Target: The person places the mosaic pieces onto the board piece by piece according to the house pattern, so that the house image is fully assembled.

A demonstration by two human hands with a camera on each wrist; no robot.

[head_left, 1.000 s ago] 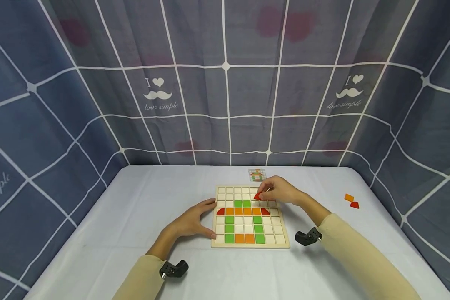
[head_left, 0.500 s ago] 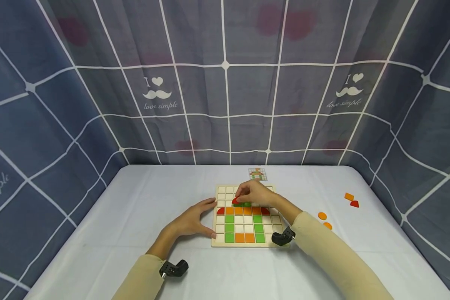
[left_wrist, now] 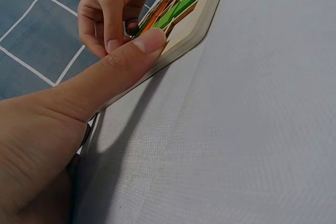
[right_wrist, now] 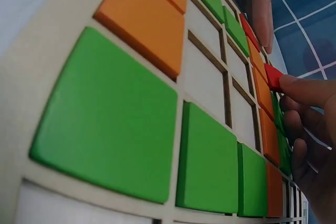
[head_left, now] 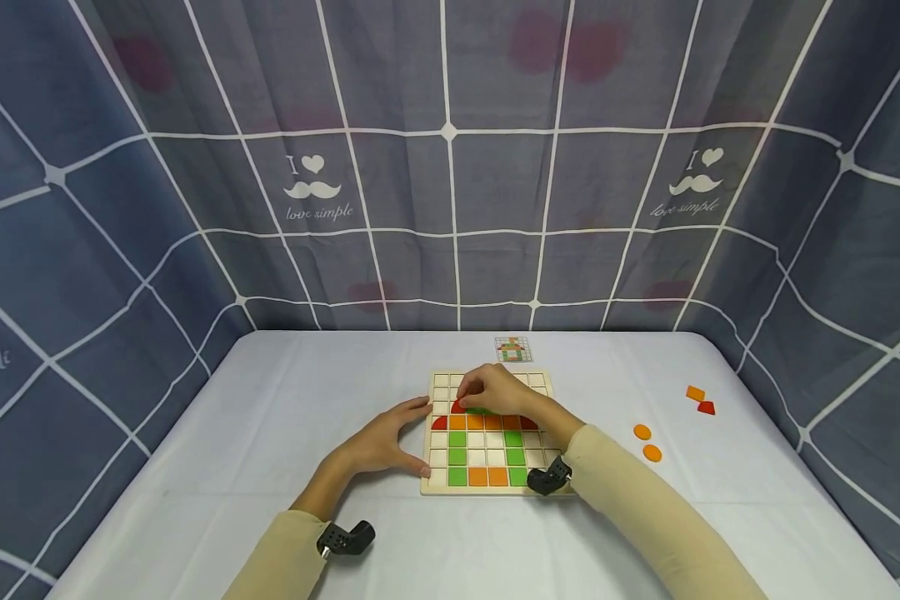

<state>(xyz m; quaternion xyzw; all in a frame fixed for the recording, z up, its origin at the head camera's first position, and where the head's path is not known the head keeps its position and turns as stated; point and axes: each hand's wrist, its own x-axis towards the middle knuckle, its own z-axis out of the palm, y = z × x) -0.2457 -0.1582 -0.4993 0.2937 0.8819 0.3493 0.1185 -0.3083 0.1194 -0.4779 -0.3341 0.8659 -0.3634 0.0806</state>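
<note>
A wooden grid board point(head_left: 487, 491) lies on the white table, filled in part with green, orange and red tiles. My right hand point(head_left: 498, 390) is over its upper left part and pinches a red quarter-circle tile point(head_left: 456, 407), at a cell just left of the green tiles. In the right wrist view, the thumb lies on this red tile point(right_wrist: 272, 77), beside the orange tiles point(right_wrist: 263, 90). My left hand point(head_left: 378, 442) rests along the board's left edge with straight fingers. Its thumb point(left_wrist: 121, 64) touches the near left corner in the left wrist view.
Two round orange tiles point(head_left: 642, 432) lie right of the board. Farther right are a square orange tile point(head_left: 695, 392) and a red tile point(head_left: 707, 407). A small pattern card point(head_left: 513, 349) lies behind the board. A grey checked curtain point(head_left: 450, 183) encloses the table.
My right hand has moved left across the board with the red tile and lowered it to a cell left of the green ones. The round orange tiles came into view. My left hand stays put.
</note>
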